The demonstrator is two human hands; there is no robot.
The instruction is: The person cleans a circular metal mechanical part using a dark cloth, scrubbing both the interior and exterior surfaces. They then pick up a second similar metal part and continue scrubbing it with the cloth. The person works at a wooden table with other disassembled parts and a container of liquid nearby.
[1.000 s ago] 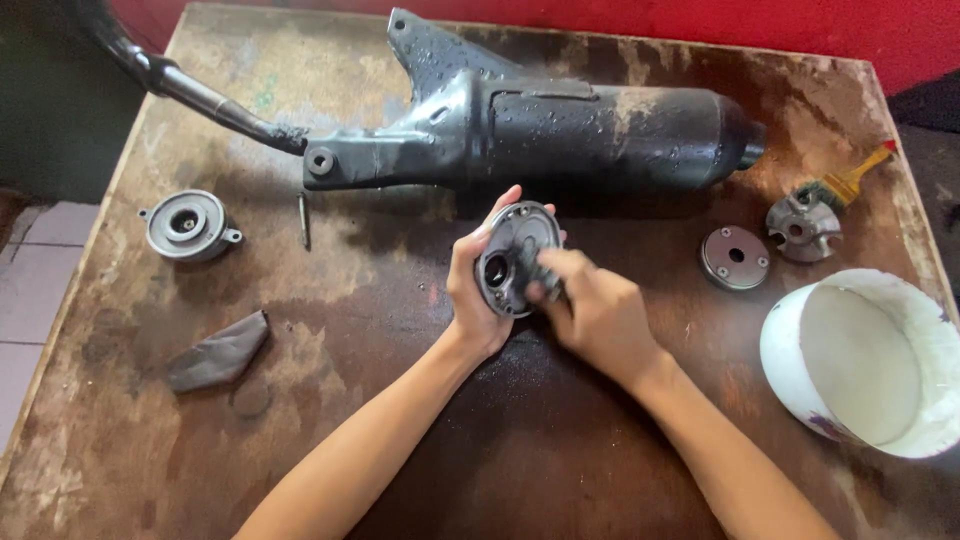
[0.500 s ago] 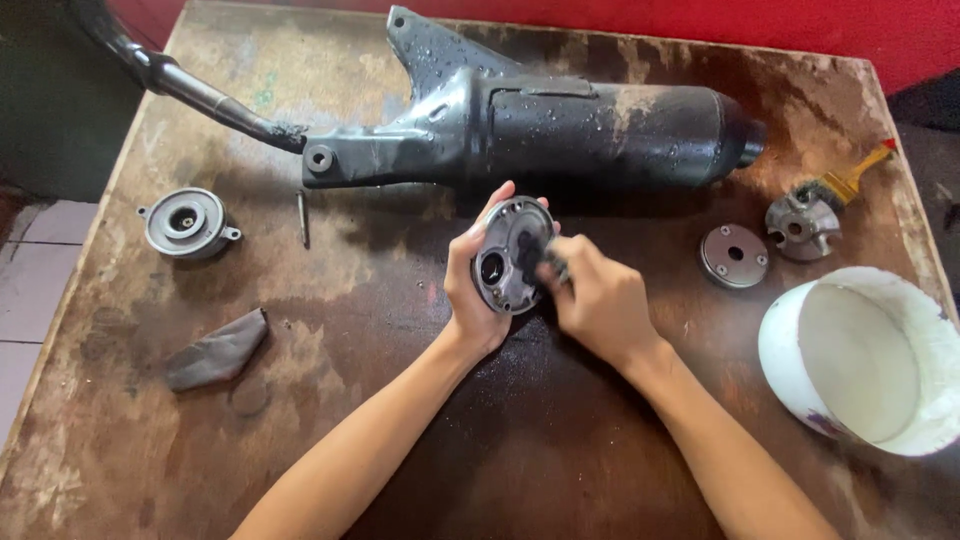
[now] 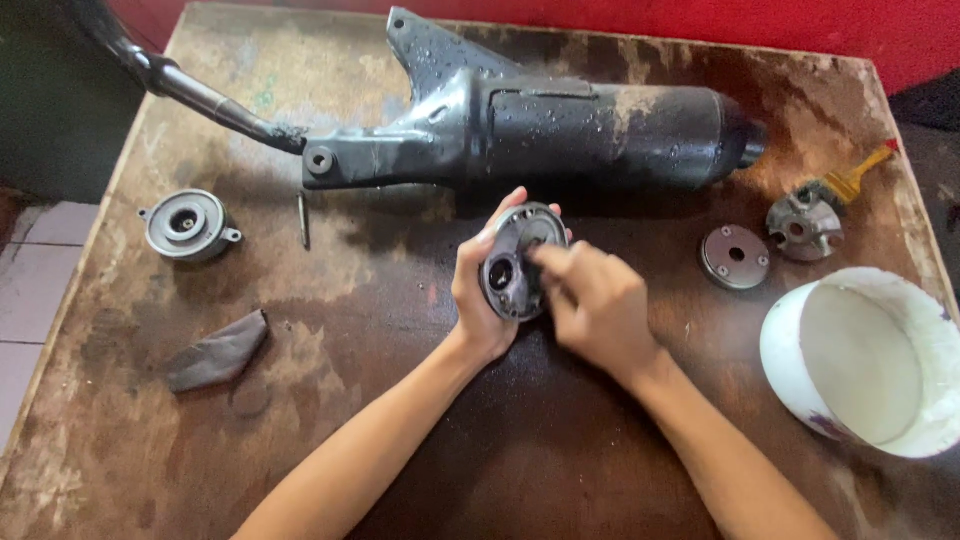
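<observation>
My left hand (image 3: 480, 300) grips a round metal disc (image 3: 515, 262) by its rim, tilted on edge above the wet middle of the desk (image 3: 400, 330), just in front of the black exhaust pipe (image 3: 560, 130). My right hand (image 3: 598, 310) presses its fingertips (image 3: 545, 258) against the disc's face; whether they pinch something small there, I cannot tell. To do this well, I think I should hold the rim firmly and work slowly with light pressure. A white bucket (image 3: 915, 300) sits well off to my right.
</observation>
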